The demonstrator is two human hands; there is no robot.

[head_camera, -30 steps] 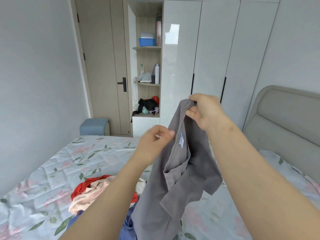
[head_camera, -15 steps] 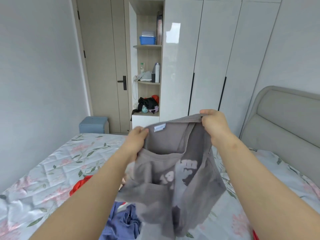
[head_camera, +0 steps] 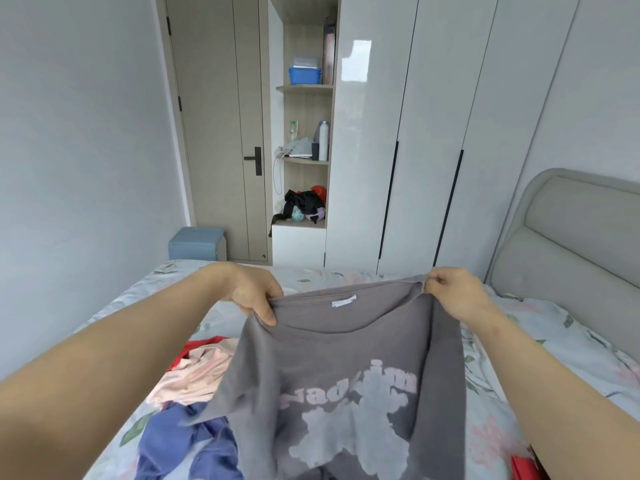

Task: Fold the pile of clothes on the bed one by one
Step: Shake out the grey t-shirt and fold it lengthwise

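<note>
Open shelf [head_camera: 304,87]: blue tub [head_camera: 304,75], dark clothes [head_camera: 303,201]. Floral bed [head_camera: 131,306], clothes pile [head_camera: 194,372]. Left hand [head_camera: 254,296], right hand [head_camera: 457,294] pinch grey T-shirt [head_camera: 346,348] shoulders.

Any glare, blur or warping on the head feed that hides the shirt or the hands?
Head view: glare sits only on the glossy wardrobe door, away from the work; the wide-angle lens bows the picture's edges; the shirt, left hand and right hand read sharp; the bottom edge softens slightly.

door [head_camera: 221,133]: shut, at your 11 o'clock, dark handle [head_camera: 256,160].
shelf niche [head_camera: 306,174]: your 12 o'clock; blue basket [head_camera: 304,75] high, white bottle [head_camera: 323,140] mid, black bundle [head_camera: 301,204] lowest.
wardrobe [head_camera: 433,133]: glossy white, 1 o'clock.
stool [head_camera: 196,243]: pale blue, 10 o'clock.
</note>
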